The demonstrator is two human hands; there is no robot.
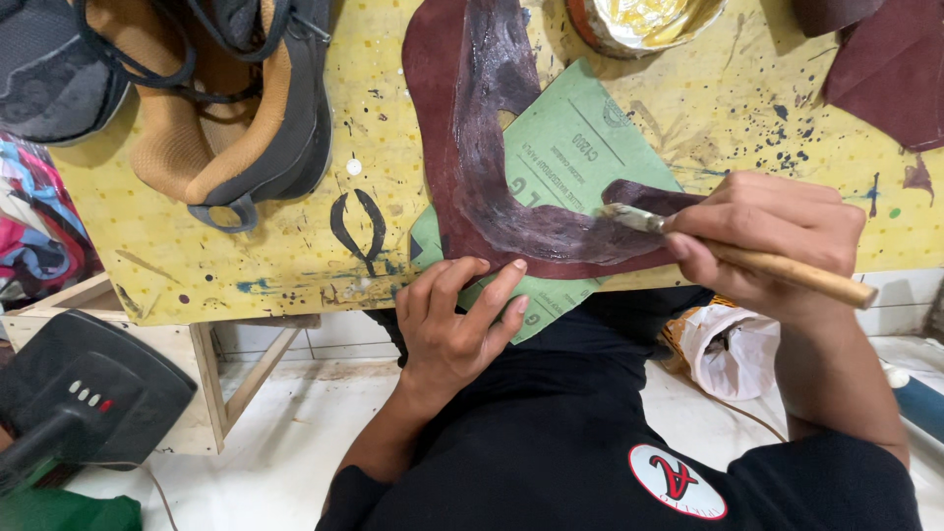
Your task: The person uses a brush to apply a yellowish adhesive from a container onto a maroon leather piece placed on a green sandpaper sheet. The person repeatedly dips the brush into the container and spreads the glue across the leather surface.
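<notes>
Head view: we pin the maroon leather piece [472, 147] flat on the green sheet [575, 147] with left hand [454, 324] fingers spread; right hand [777, 236] clamped round brush [728, 254], bristles spreading glue on the leather.

Left hand [454, 320] flat, fingers spread and pressing — right hand [772, 236] fisted, gripping.
</notes>
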